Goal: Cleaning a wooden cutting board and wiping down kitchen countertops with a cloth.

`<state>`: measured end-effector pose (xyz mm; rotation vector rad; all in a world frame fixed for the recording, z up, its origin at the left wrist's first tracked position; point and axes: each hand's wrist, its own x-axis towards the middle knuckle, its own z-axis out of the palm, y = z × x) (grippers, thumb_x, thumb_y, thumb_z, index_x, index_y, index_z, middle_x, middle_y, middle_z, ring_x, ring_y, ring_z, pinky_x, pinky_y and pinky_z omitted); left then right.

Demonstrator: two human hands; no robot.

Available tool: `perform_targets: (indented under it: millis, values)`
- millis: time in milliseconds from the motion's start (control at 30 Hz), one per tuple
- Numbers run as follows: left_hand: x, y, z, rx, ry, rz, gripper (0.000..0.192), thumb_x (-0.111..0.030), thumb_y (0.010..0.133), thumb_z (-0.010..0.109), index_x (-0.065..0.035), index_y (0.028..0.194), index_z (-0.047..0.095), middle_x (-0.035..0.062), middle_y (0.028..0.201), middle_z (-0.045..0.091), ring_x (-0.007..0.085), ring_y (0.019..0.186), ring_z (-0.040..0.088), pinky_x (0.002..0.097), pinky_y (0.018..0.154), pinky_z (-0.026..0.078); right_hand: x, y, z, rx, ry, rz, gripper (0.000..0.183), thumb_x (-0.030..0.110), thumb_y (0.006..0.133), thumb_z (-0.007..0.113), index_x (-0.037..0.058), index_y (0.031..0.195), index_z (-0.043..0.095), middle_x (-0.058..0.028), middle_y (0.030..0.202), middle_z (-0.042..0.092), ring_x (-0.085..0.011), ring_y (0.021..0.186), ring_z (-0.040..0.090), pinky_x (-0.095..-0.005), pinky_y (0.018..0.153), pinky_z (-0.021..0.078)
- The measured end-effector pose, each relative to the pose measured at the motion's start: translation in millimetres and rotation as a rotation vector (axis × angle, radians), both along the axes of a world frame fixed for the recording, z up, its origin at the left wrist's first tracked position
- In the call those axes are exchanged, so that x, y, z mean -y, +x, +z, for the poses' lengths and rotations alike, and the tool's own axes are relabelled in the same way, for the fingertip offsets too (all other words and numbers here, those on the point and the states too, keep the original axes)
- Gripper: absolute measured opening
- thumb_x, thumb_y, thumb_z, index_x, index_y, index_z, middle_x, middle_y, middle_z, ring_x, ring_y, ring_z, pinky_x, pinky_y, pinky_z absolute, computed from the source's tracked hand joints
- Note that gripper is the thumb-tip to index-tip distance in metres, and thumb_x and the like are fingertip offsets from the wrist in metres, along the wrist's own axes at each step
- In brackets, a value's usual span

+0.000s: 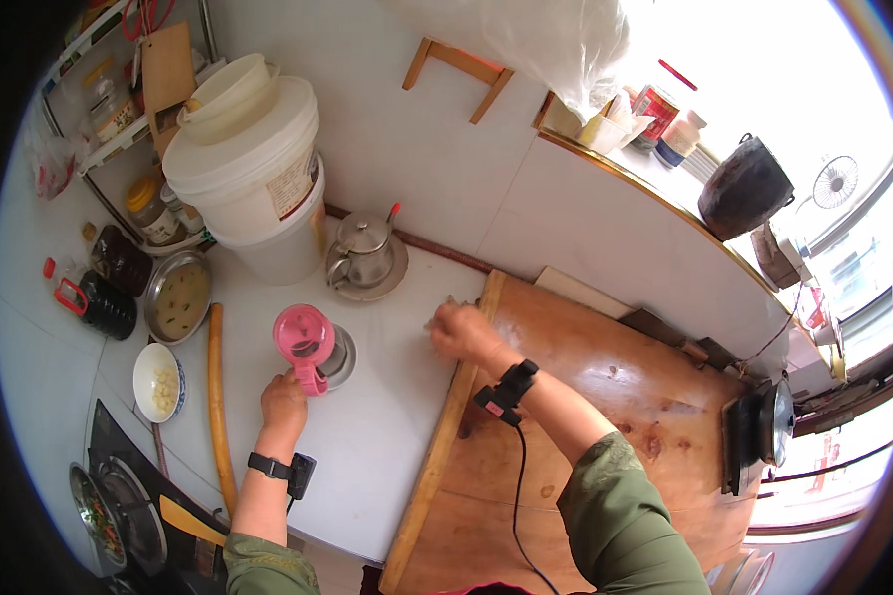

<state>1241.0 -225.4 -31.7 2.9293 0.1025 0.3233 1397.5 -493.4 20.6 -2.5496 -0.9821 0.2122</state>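
Note:
My left hand (pixel 283 401) grips the handle of a jug with a pink top (pixel 303 333). The jug is over or beside a round pale plate (pixel 348 358) on the white counter; which of the two is hard to tell. My right hand (pixel 463 332) is curled and blurred at the far left edge of the wooden board (pixel 565 446). A bit of something greyish shows at its fingers, too unclear to name. Beyond both hands a metal teapot (pixel 362 242) with a red-tipped utensil stands on a dish.
Left of the jug lie a long wooden rolling pin (pixel 219 401), a bowl of pale pieces (pixel 156 383) and a metal basin of liquid (pixel 180 297). Stacked white buckets (pixel 245 171) stand behind. A gas stove (pixel 164 513) is at lower left, a cleaver (pixel 658 332) against the right wall.

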Motion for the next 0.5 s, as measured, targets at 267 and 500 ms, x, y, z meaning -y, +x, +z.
perform_targets:
  millis: [267, 500]
  values:
    - [14, -22, 23, 0.066, 0.018, 0.01, 0.015, -0.005, 0.064, 0.054, -0.0057, 0.079, 0.054, 0.0081, 0.073, 0.054, 0.0253, 0.068, 0.052, 0.0363, 0.058, 0.044, 11, 72, -10, 0.124, 0.112, -0.332, 0.043, 0.026, 0.075, 0.05, 0.0063, 0.112, 0.042, -0.0176, 0.117, 0.037, -0.0329, 0.094, 0.048, -0.0403, 0.076, 0.0413]
    - [67, -10, 39, -0.097, -0.246, -0.29, 0.005, -0.012, 0.069, 0.055, -0.0079, 0.072, 0.055, 0.0079, 0.068, 0.055, 0.0266, 0.064, 0.053, 0.0364, 0.056, 0.044, -26, 80, -63, 0.384, 0.007, -0.281, 0.033, 0.018, 0.071, 0.05, 0.0078, 0.102, 0.049, -0.013, 0.11, 0.044, -0.036, 0.085, 0.05, -0.0409, 0.074, 0.0417]
